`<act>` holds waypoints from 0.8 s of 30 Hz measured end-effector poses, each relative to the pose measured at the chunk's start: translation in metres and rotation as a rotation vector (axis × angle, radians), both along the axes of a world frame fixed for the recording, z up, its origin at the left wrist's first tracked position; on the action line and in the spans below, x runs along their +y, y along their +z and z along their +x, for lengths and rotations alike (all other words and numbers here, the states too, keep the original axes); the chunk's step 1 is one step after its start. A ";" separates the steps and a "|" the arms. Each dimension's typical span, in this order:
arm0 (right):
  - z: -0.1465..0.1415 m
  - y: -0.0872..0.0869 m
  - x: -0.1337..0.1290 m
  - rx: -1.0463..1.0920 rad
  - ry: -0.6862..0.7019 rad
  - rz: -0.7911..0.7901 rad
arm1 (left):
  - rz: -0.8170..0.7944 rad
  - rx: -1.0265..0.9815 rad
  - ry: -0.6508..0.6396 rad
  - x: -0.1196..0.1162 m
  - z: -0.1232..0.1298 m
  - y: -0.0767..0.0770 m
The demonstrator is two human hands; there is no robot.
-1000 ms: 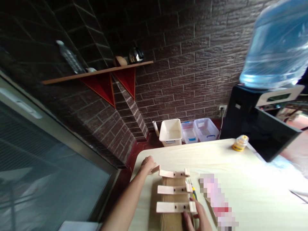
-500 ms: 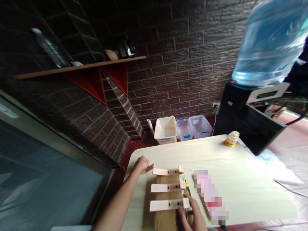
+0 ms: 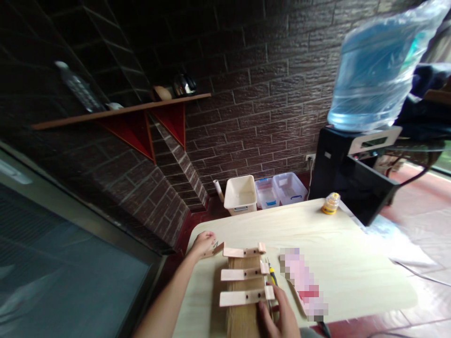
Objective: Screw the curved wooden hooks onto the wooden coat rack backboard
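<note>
Three pale wooden pieces with dark holes, the far one (image 3: 243, 252), the middle one (image 3: 239, 274) and the near one (image 3: 236, 298), lie in a row across a brown box-like block (image 3: 244, 319). My left hand (image 3: 205, 242) is closed beside another wooden piece (image 3: 211, 252), left of the row. Small dark things show at its fingertips, too small to name. My right hand (image 3: 282, 314) rests at the block's right edge, thumb and forefinger apart near the end of the near piece. Its other fingers are partly hidden. A yellow-and-black tool (image 3: 273, 276) lies just beyond.
On the pale table (image 3: 352, 263), a blurred-out pink object (image 3: 305, 284) lies to the right and a yellow-based bottle (image 3: 330, 204) stands near the far edge. Behind are a cream bin (image 3: 240, 192), clear tubs (image 3: 289, 188) and a black water dispenser (image 3: 331, 164).
The view has shifted slightly. My left hand has moved a little left and back along its wooden piece, and small dark things now show at its fingertips. My right hand stays by the block.
</note>
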State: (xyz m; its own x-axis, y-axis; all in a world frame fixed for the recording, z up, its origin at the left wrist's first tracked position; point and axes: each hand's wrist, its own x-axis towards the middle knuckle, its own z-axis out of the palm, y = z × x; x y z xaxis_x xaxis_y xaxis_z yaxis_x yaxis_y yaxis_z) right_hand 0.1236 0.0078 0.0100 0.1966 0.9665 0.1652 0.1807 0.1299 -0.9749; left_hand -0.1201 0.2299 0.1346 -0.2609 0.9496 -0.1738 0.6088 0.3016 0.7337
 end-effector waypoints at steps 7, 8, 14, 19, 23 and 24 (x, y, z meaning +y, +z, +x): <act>0.003 0.008 -0.010 0.017 -0.027 -0.027 | 0.152 -0.900 0.200 -0.130 -0.023 0.011; 0.002 0.010 -0.013 -0.010 -0.068 0.004 | 0.141 -0.972 0.259 -0.156 -0.021 0.008; 0.009 0.037 -0.044 -0.100 -0.221 0.114 | 0.125 -0.995 0.262 -0.275 0.048 -0.003; 0.018 0.055 -0.081 -0.060 0.204 -0.011 | 0.142 -0.819 0.077 -0.308 0.112 0.001; 0.022 0.065 -0.097 -0.035 0.340 0.017 | 0.217 -0.797 0.024 -0.313 0.128 -0.001; 0.024 0.066 -0.099 -0.036 0.333 0.019 | 0.231 -0.797 0.008 -0.314 0.129 -0.003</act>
